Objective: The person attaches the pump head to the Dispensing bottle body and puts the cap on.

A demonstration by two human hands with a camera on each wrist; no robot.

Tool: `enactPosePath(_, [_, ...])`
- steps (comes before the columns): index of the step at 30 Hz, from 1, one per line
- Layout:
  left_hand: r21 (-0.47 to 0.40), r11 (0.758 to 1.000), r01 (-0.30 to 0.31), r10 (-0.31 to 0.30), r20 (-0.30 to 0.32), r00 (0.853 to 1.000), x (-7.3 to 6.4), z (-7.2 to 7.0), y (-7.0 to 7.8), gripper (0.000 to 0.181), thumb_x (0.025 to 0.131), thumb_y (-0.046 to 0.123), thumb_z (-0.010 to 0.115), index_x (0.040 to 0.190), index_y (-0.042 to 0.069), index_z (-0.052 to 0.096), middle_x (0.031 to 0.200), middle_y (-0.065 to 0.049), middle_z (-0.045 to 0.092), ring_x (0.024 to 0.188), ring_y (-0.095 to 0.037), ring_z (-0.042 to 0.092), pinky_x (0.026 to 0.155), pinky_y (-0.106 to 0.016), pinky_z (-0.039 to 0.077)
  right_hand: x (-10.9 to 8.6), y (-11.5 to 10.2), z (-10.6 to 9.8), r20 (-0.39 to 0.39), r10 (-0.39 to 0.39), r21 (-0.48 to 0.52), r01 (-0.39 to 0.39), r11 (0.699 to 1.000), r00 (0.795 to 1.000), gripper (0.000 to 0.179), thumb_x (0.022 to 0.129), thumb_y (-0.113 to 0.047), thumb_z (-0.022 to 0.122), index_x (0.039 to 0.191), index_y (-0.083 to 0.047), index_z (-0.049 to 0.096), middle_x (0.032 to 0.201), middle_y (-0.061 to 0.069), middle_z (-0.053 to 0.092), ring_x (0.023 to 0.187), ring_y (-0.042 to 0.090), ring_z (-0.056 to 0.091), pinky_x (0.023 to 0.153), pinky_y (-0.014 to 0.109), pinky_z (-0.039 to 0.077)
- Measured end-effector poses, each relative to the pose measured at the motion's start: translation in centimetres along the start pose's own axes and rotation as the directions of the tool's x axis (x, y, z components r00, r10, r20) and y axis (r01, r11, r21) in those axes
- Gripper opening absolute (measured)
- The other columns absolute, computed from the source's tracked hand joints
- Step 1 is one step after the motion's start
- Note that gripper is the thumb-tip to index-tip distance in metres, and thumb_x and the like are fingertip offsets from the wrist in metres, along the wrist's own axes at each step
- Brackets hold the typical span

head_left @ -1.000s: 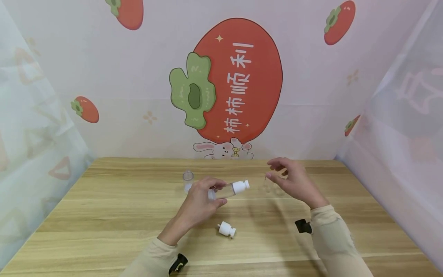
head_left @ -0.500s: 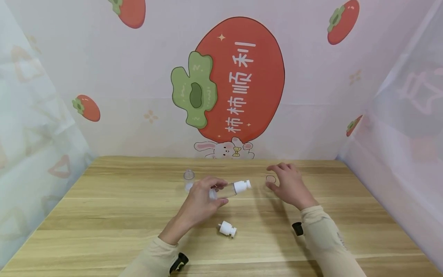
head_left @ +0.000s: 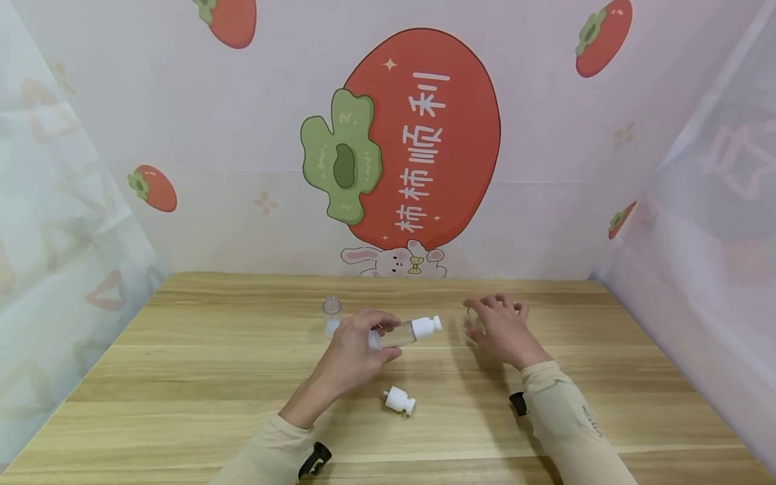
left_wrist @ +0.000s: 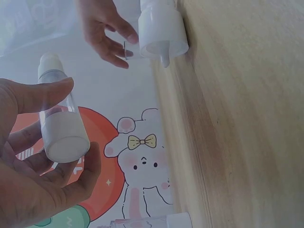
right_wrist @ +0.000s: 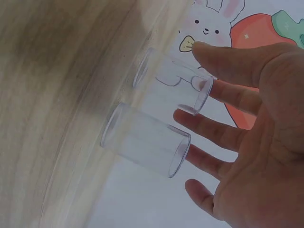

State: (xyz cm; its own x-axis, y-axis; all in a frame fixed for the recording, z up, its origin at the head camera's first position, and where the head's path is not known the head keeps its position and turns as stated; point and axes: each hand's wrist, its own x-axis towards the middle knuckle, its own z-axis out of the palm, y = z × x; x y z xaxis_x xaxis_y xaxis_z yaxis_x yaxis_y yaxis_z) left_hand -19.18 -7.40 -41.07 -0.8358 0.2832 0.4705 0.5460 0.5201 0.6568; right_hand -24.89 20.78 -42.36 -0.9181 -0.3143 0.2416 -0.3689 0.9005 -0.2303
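Observation:
My left hand [head_left: 354, 347] holds a clear pump bottle [left_wrist: 54, 92] above the table, tilted, its white pump top [head_left: 424, 327] pointing right. In the left wrist view the thumb and fingers curl round its sides, with the white base toward the camera. My right hand [head_left: 502, 330] is at two clear open-ended plastic cylinders [right_wrist: 147, 140] standing on the table. Its thumb and fingers are spread around the upper rim of one cylinder [right_wrist: 178, 80], seen in the right wrist view. Fingers hide most of both cylinders in the head view.
A loose white pump head [head_left: 399, 400] lies on its side on the wooden table [head_left: 200, 404], in front of the left hand. Another clear bottle [head_left: 332, 307] with a white lower part stands behind that hand. A printed backdrop [head_left: 242, 121] rises at the table's back edge.
My right hand has moved down and slightly left, its fingers coming around the rim of a clear cylinder. The left hand keeps its hold on the pump bottle, nearly still.

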Motion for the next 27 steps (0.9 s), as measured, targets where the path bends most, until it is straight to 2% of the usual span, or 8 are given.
enactPosePath(6, [-0.022,1.000,0.017,-0.017,0.008,1.000,-0.01,-0.06,0.12,0.037,0.074,-0.001,0.088,0.109,0.001,0.073,0.102,-0.011,0.071,0.090,-0.025,0.063,0.081,-0.038,0.052,0.02,0.12,0.32,0.011,-0.003,-0.010,0.004,1.000,1.000,0.044,0.091,-0.015,0.077,0.132,-0.009,0.063,0.122,0.020,0.063,0.126,0.048,0.039,0.093,0.070,0.022])
enactPosePath(12, [-0.010,1.000,0.014,-0.014,-0.001,1.000,-0.02,0.00,0.08,0.038,0.074,-0.001,0.088,0.108,0.003,0.073,0.100,-0.005,0.070,0.088,-0.021,0.062,0.080,-0.036,0.052,-0.02,0.02,0.32,0.016,-0.009,-0.007,0.009,1.000,1.000,0.042,0.091,-0.014,0.077,0.130,-0.009,0.063,0.119,0.020,0.063,0.126,0.048,0.040,0.094,0.070,0.021])
enactPosePath(27, [-0.016,1.000,0.016,-0.016,0.002,1.000,0.01,-0.10,0.21,0.037,0.074,-0.002,0.088,0.108,0.002,0.073,0.102,-0.005,0.071,0.090,-0.023,0.064,0.081,-0.037,0.053,-0.15,0.13,0.33,-0.030,-0.041,-0.008,0.040,0.999,0.999,0.037,0.084,0.000,0.077,0.119,-0.007,0.065,0.110,0.018,0.064,0.121,0.048,0.044,0.096,0.071,0.020])
